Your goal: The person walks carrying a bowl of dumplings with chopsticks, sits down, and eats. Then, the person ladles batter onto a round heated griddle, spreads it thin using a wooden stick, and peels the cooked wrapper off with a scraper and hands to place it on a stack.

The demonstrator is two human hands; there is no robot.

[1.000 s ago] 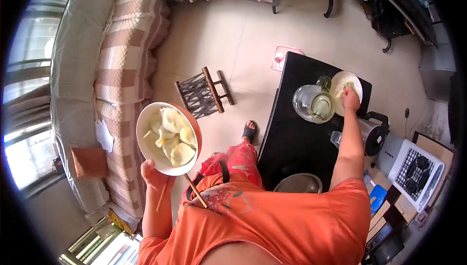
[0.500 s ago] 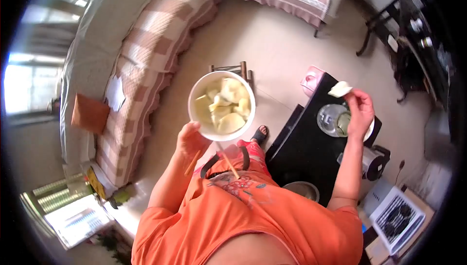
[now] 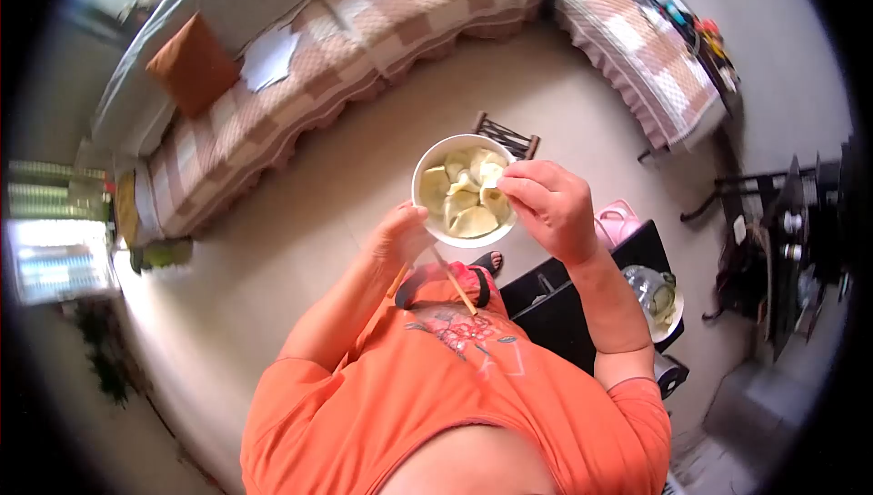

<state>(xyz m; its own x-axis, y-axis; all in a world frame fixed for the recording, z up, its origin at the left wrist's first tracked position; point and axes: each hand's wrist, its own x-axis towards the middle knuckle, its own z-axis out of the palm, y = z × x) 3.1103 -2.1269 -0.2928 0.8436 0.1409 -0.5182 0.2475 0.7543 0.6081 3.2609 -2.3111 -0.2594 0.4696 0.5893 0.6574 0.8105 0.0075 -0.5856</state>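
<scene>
A white bowl (image 3: 426, 220) is held up in front of my chest, with several pale yellow-white food pieces (image 3: 475, 220) inside, flat and folded like dumplings. My left hand (image 3: 400, 233) grips the bowl's near left side; its fingers underneath are mostly hidden. Two chopsticks (image 3: 457, 286) slant down from below that hand toward my shirt, apparently in the same grasp. My right hand (image 3: 550, 209) is at the bowl's right rim, fingers pinched on a pale dumpling-like piece (image 3: 492, 173) over the other pieces.
On the right, a black table (image 3: 571, 318) bears a dish (image 3: 671, 315) and a clear plastic container (image 3: 644, 284). A pink bag-like object (image 3: 618, 220) stands behind it. Beyond the bowl is a small dark stool (image 3: 509, 138). A checked-cover sofa (image 3: 314, 77) lines the far left.
My right hand has come left from above the black table to the bowl, bringing the pale piece along. The view has turned, and the bowl appears farther right.
</scene>
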